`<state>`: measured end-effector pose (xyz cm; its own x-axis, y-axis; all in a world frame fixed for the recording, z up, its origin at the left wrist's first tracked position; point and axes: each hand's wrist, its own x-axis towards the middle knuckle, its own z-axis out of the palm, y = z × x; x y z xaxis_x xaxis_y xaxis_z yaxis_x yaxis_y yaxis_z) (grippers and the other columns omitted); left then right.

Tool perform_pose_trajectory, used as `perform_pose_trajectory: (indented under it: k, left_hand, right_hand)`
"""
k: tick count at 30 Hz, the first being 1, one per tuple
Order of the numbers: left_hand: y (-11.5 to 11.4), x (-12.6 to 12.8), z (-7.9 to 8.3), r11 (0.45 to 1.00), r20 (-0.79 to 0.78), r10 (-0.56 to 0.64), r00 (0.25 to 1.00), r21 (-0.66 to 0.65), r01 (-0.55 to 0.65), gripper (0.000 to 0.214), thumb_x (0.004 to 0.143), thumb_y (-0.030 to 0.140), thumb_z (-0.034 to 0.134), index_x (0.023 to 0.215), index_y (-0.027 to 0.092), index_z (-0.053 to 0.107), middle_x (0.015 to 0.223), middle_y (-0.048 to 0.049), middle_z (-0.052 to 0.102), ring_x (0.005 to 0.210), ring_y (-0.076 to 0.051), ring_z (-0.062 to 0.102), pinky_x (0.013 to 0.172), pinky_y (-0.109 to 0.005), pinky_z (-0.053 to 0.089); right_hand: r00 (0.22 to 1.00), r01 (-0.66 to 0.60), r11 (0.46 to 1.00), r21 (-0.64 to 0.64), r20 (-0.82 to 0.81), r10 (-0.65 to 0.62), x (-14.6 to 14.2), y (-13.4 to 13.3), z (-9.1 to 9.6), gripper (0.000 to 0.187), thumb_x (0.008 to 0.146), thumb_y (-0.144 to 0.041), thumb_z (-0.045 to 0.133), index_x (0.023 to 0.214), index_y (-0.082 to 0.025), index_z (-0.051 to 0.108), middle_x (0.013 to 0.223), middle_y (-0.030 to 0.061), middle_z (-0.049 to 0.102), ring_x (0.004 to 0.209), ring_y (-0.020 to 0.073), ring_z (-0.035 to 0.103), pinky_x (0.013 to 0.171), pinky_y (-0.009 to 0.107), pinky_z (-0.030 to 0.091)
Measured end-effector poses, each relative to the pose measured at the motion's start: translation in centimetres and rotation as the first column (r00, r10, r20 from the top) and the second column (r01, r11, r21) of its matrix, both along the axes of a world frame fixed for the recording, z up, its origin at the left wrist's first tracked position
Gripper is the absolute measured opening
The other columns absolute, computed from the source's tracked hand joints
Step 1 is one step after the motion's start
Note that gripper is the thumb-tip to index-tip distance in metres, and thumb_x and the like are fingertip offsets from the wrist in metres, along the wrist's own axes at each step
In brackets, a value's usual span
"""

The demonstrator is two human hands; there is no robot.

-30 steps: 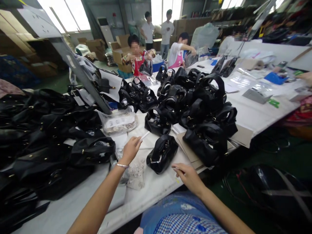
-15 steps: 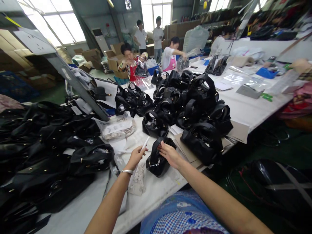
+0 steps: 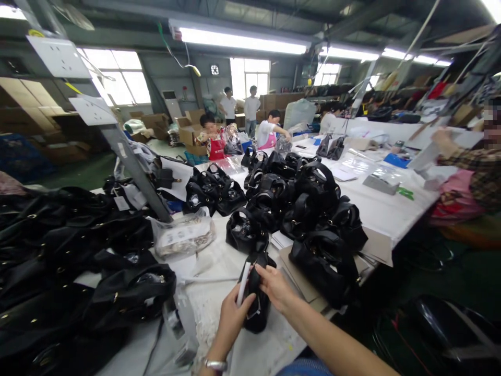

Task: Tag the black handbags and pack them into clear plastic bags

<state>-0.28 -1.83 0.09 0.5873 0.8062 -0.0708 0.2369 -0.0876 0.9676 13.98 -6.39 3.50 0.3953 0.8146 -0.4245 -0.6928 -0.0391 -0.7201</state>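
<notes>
A small black handbag stands on the white table in front of me, its handle upright. My left hand is closed around a slim white stick, pen-like in shape, and its thumb lies against the bag. From the other side, my right hand pinches the bag's handle near the top. What the right fingertips press on is partly hidden. Just beyond stands another black handbag, and a clear plastic bag of small parts lies to its left.
Black handbags crowd the table's middle and its left side. Cardboard sheets lie to the right. A slanted grey metal post rises at left. Co-workers sit across the table and at far right.
My left hand has moved in against the handbag with the white stick. My right hand has gone from the bag's opening to its handle. The head view has tilted up.
</notes>
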Motion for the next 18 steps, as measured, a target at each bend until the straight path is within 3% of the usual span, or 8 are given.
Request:
perform_pose_trajectory:
  k: [4,9,14,16,18]
  left_hand:
    - [-1.1,0.5,-0.9,0.994,-0.068,0.100,0.993,-0.027,-0.102,0.058,0.075,0.049,0.066,0.118,0.011,0.064,0.091,-0.0090,0.073,0.075,-0.023,0.066,0.074,-0.032,0.053]
    - [-1.5,1.5,-1.1,0.991,-0.018,0.108,0.994,-0.077,-0.109,0.065,0.073,0.054,0.066,0.121,0.011,0.062,0.095,-0.0105,0.073,0.068,-0.020,0.064,0.070,-0.031,0.054]
    - [-2.1,1.9,-0.3,0.976,0.044,0.197,0.979,-0.103,-0.192,0.057,0.071,0.061,0.063,0.106,0.016,0.071,0.112,-0.0114,0.070,0.107,-0.029,0.063,0.093,-0.035,0.051]
    - [-2.5,1.7,-0.2,0.968,-0.002,0.237,0.972,-0.083,-0.236,0.055,0.072,0.064,0.060,0.102,0.019,0.073,0.101,-0.0095,0.073,0.099,-0.029,0.066,0.089,-0.035,0.053]
    - [-2.8,1.2,-0.1,0.956,-0.126,0.273,0.954,-0.071,-0.283,0.056,0.072,0.066,0.058,0.103,0.023,0.073,0.076,-0.0056,0.072,0.075,-0.026,0.069,0.072,-0.034,0.056]
  right_hand:
    - [0.991,-0.119,0.993,-0.025,0.053,0.120,0.2,-0.7,-0.1,0.044,0.062,-0.048,0.081,0.086,-0.015,0.066,0.084,0.0058,0.072,0.081,0.0189,0.067,0.079,0.031,0.050]
    - [0.952,-0.226,0.968,-0.107,0.186,0.243,1.3,-0.7,1.2,0.052,0.051,-0.047,0.085,0.087,-0.014,0.067,0.085,0.0067,0.072,0.079,0.0205,0.068,0.079,0.032,0.049]
    - [0.882,-0.345,0.930,-0.127,0.297,0.367,3.8,-0.2,4.6,0.039,0.059,-0.042,0.080,0.082,-0.013,0.069,0.079,0.0072,0.073,0.074,0.0195,0.068,0.069,0.028,0.049]
    - [0.847,-0.394,0.909,-0.137,0.329,0.417,5.5,0.2,6.5,0.033,0.064,-0.039,0.077,0.084,-0.014,0.071,0.083,0.0077,0.074,0.076,0.0190,0.068,0.067,0.026,0.049]
    - [0.827,-0.420,0.896,-0.142,0.347,0.443,7.6,1.0,8.6,0.029,0.066,-0.036,0.074,0.087,-0.015,0.072,0.087,0.0082,0.074,0.078,0.0188,0.070,0.067,0.025,0.049]
